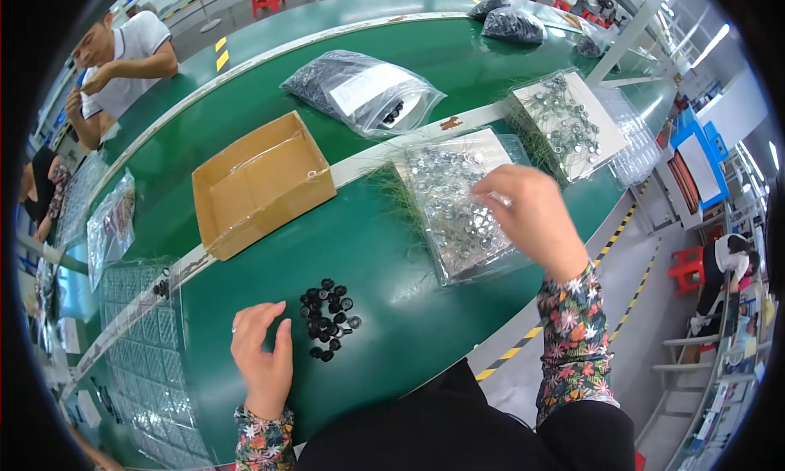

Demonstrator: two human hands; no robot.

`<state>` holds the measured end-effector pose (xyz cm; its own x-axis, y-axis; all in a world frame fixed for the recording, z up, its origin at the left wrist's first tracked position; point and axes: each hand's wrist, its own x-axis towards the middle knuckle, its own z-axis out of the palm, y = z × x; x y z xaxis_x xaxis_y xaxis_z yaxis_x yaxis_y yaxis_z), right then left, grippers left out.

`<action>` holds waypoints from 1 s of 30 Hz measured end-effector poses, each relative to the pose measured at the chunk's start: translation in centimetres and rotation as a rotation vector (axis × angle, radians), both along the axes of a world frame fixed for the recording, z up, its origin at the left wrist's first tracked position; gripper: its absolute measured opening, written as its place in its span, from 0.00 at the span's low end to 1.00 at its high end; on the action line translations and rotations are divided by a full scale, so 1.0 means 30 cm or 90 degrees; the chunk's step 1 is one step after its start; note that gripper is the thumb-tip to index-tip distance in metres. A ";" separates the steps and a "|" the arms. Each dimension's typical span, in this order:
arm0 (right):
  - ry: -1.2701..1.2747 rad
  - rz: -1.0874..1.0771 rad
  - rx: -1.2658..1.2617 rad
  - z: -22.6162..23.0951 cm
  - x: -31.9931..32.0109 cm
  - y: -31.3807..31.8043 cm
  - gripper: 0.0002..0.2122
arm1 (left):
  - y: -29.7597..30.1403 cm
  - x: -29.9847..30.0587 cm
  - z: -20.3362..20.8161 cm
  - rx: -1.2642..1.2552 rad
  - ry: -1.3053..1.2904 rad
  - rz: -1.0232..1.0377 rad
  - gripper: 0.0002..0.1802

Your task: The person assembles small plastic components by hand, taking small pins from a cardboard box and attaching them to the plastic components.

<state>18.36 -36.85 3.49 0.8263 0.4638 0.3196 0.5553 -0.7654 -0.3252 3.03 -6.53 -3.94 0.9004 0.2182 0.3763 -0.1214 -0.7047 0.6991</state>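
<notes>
My right hand (pixel 536 222) reaches over a clear plastic tray (pixel 455 268) of small round silvery parts (pixel 446 181) with thin green wires. Thumb and fingertips are pinched together at the parts; anything between them is too small to make out. On the green table (pixel 392 340) lies a loose cluster of small round black parts (pixel 329 316). Just left of this cluster rests my left hand (pixel 263 356), thumb and fingers apart, holding nothing.
An open cardboard box (pixel 214 240) stands beyond the black parts. Behind it lies a filled plastic bag (pixel 327 87). A second tray of wired parts (pixel 572 127) sits farther right; stacked clear trays (pixel 151 356) are at left. A co-worker (pixel 123 62) sits across the table.
</notes>
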 end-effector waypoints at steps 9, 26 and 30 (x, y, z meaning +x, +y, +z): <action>-0.017 0.017 -0.084 -0.089 0.025 -0.127 0.08 | -0.004 0.001 0.006 0.010 0.010 -0.016 0.10; -0.107 0.089 -0.203 -0.055 0.053 -0.155 0.05 | -0.011 0.000 0.009 -0.029 0.016 -0.014 0.10; -0.112 0.092 -0.172 0.043 -0.005 -0.081 0.05 | -0.023 -0.017 0.039 -0.032 0.003 -0.032 0.11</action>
